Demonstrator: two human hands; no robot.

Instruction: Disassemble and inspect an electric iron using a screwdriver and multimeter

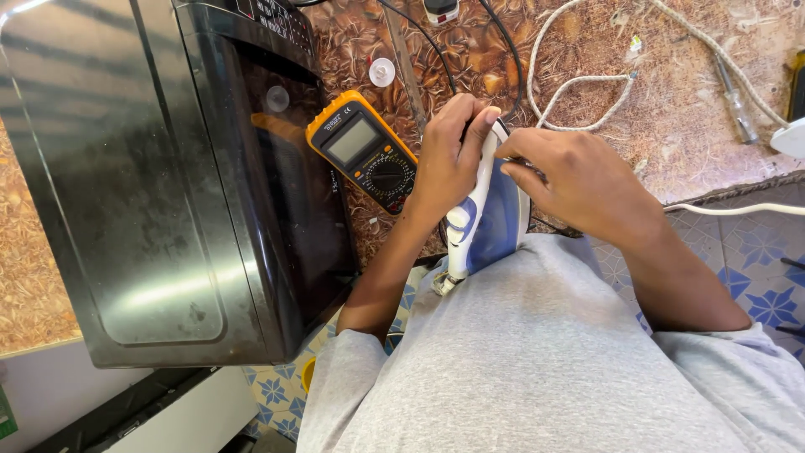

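Note:
A white and blue clothes iron (490, 220) stands on end against my grey shirt, its tip pointing away from me. My left hand (449, 155) is closed around the iron's upper end, thumb on top. My right hand (579, 180) rests on the iron's right side near the top, fingers curled against it; whether it holds a small tool is hidden. A yellow multimeter (365, 151) with a grey screen and a round dial lies just left of my left hand on the patterned brown worktop (688, 117).
A large black microwave oven (168, 184) fills the left side, close to the multimeter. Black leads (503, 42) and a white braided cord (579, 80) cross the worktop behind my hands. A screwdriver (731, 96) lies far right. Blue-patterned floor tiles (767, 277) show below the worktop edge.

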